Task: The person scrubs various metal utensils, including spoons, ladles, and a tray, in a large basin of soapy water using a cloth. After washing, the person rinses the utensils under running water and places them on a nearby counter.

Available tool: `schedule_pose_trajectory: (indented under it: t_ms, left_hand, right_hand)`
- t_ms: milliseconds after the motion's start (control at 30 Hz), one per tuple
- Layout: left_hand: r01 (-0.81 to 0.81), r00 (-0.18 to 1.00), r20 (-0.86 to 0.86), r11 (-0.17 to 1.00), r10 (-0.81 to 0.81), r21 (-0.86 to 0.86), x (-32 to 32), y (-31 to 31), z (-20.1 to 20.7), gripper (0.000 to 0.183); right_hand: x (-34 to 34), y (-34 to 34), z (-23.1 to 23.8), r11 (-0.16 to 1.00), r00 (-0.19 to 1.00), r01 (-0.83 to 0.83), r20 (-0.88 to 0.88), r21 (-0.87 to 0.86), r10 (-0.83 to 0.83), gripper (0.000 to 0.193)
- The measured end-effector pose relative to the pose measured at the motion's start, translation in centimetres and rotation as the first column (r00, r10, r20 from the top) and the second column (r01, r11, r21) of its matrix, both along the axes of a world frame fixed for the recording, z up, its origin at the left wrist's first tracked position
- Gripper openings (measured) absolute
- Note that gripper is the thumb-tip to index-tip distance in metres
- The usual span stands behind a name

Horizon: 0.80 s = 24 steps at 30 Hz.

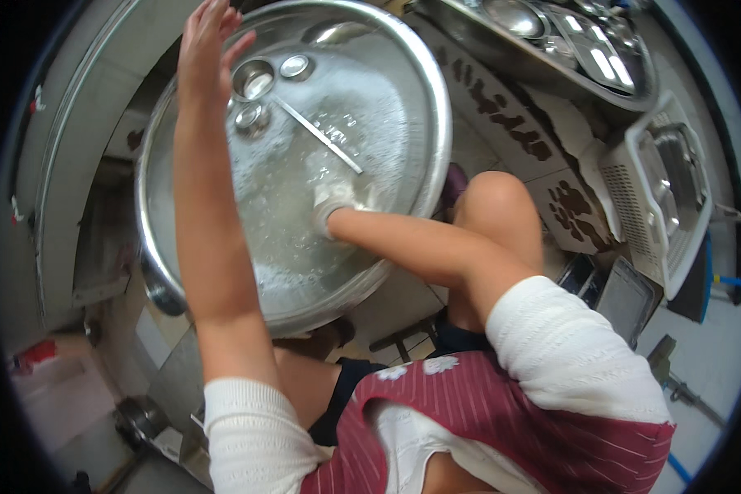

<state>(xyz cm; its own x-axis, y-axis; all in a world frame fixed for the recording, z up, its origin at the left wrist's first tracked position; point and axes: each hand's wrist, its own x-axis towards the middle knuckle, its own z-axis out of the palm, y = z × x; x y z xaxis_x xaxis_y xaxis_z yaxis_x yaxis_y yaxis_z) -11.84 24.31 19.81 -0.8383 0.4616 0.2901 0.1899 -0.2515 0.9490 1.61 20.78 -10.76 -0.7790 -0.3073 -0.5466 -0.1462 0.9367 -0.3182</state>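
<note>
Honestly, your left hand (199,62) has its fingers loosely apart near the metal cups (253,80) in the basin (441,123), can't tell for your submerged right hand (331,200), and groping blind could knock that metal strip (317,134).

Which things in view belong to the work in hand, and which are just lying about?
Seemingly in the work:
large metal basin
soapy water, with the right hand in it
round metal containers
thin metal strip

Apparently lying about, touched by neither hand:
white basket
metal tub holding trays
grey tray
</note>
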Motion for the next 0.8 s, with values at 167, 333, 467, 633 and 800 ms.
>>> schedule_pose_trajectory:
  t_ms: [167, 333, 467, 633, 800]
  left_hand:
    - [-0.433, 0.854, 0.077, 0.786, 0.514, -0.441, -18.5, -13.4, -18.0, 0.056]
    - [-0.263, 0.654, 0.614, 0.893, 0.443, -0.364, -17.2, -14.0, -32.9, 0.046]
    - [-0.064, 0.528, 0.702, 0.847, 0.478, -0.528, -12.4, -8.5, -31.7, 0.051]
    - [-0.243, 0.45, 0.893, 0.964, 0.015, 0.107, -12.2, -5.9, -30.1, 0.07]
    - [-0.452, 0.341, 0.931, 0.891, 0.134, 0.037, -14.0, -3.3, -30.6, 0.061]
  right_hand:
    - [2.4, -2.9, 10.9, 0.999, 0.999, 0.004, 0.045, -0.047, -0.002, 0.026]
    - [2.1, 0.4, 8.2, 0.979, 0.979, 0.201, -0.037, 0.007, -0.201, 0.03]
    - [0.9, 2.6, 7.3, 0.823, 0.836, 0.549, 0.098, -0.148, -0.54, 0.03]
    - [0.0, 2.4, 9.2, 0.757, 0.781, 0.614, 0.032, -0.223, -0.624, 0.032]
    - [0.4, 3.2, 9.6, 0.77, 0.79, 0.612, 0.119, -0.181, -0.601, 0.031]
